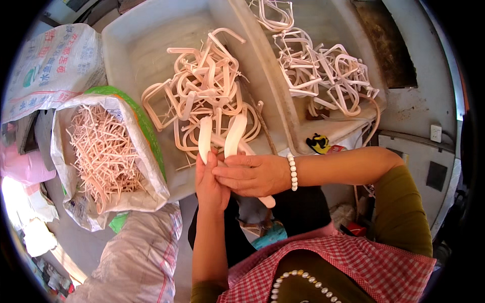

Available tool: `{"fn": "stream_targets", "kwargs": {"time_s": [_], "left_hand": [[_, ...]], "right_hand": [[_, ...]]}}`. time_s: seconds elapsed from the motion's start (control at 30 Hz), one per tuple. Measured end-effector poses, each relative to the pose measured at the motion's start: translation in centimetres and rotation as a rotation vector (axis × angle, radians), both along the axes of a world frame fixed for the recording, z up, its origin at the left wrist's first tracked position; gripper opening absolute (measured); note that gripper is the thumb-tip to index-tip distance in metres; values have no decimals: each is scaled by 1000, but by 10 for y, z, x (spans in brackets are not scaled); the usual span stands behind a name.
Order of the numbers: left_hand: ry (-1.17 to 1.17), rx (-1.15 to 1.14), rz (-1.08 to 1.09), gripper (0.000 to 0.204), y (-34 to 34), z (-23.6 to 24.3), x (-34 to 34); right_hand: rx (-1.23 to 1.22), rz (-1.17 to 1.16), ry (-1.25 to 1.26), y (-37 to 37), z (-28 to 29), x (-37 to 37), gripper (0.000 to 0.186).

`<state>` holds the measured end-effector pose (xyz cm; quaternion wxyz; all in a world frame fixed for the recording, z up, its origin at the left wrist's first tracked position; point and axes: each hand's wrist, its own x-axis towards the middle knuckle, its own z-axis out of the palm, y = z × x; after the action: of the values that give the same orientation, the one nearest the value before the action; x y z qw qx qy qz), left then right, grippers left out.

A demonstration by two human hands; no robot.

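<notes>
Over my lap, both hands are closed around pale pink, curved plastic pieces with rounded ends. One curved end (204, 135) rises above my left hand (210, 184), which grips it low between thumb and fingers. A second, wider curved end (236, 132) sticks up above my right hand (252, 175), whose fingers wrap across from the right. A straight pale bar (266, 201) shows below my right hand. My fingers hide where these parts meet, so I cannot tell whether they are one piece. Just beyond lies a tangled heap of similar pink plastic frames (207, 76).
The heap lies in a large pale plastic tub (136, 38). A second tub (343, 15) at the right holds more looped pieces (323, 70). An open woven sack (156, 189) of short pink sticks (103, 146) stands at the left. A yellow-and-black item (319, 143) sits by the right tub.
</notes>
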<state>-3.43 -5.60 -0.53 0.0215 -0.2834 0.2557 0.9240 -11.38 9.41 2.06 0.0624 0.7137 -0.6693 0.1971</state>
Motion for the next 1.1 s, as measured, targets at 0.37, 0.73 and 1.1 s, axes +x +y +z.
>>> {"fn": "stream_targets", "kwargs": {"time_s": [0.37, 0.73, 1.1], "left_hand": [[162, -131, 44, 45, -7, 28, 18], [451, 217, -244, 80, 26, 23, 32], [451, 126, -257, 113, 80, 29, 0]], "right_hand": [[-215, -270, 317, -2, -13, 42, 45], [-104, -941, -754, 159, 1, 88, 47], [-55, -513, -1996, 79, 6, 83, 37]]}}
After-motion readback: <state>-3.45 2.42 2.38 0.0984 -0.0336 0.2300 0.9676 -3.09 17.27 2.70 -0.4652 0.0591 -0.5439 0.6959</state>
